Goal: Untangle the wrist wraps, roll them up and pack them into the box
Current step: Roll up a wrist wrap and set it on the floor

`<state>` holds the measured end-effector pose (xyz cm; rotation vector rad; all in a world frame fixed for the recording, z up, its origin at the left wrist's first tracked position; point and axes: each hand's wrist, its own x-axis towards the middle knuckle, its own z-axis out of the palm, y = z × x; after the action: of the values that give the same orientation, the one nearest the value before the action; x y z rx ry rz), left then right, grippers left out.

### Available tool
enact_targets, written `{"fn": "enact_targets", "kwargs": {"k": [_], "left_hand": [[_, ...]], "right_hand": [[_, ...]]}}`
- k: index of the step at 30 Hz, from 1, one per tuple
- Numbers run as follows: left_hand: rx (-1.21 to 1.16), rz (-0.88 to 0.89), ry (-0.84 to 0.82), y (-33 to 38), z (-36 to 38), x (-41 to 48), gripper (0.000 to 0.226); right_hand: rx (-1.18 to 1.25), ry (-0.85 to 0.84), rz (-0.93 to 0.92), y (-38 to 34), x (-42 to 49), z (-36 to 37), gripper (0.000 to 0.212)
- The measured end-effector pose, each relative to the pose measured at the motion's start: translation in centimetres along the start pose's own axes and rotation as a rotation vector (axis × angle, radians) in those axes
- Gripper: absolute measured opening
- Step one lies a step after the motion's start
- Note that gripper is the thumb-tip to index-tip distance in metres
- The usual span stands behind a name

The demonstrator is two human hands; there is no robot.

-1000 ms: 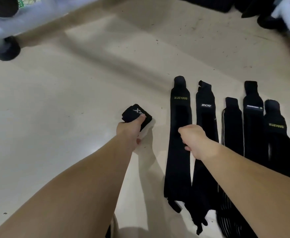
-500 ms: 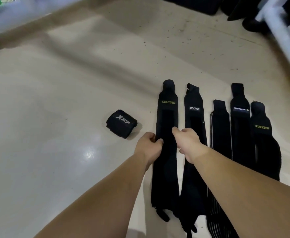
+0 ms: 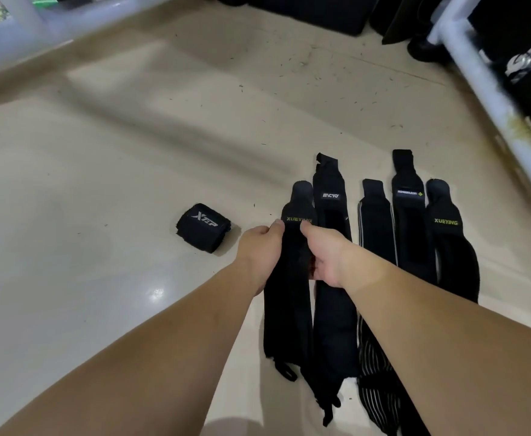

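On floor (image 3: 100,184) | left hand (image 3: 259,247), right hand (image 3: 327,253) pinch leftmost wrap (image 3: 289,309) | label (image 3: 292,219) partly covered

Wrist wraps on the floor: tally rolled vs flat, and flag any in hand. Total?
Rolled wrap: 1
Flat wrap pinched by left hand and right hand: 1
Flat wraps lying free: 4, namely the MCYO wrap, striped wrap, white-label wrap and far-right wrap
Total: 6
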<state>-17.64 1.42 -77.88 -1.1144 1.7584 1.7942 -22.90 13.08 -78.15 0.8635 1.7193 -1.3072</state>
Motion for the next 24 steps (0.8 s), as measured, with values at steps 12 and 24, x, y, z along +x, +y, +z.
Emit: {"fn": "enact_targets", "kwargs": {"k": [12,24], "left_hand": [[0.208,0.201,-0.067,5.8,1.1,-12.7,0.035],[0.349,0.415,-0.398,11.0,0.2,-31.0,0.033]], "right_hand": [[0.138,0.027,-0.225,-0.6,-13.7,-3.3,0.038],[0.243,0.273,-0.591,-4.4,-31.8,-11.8,0.042]]}}
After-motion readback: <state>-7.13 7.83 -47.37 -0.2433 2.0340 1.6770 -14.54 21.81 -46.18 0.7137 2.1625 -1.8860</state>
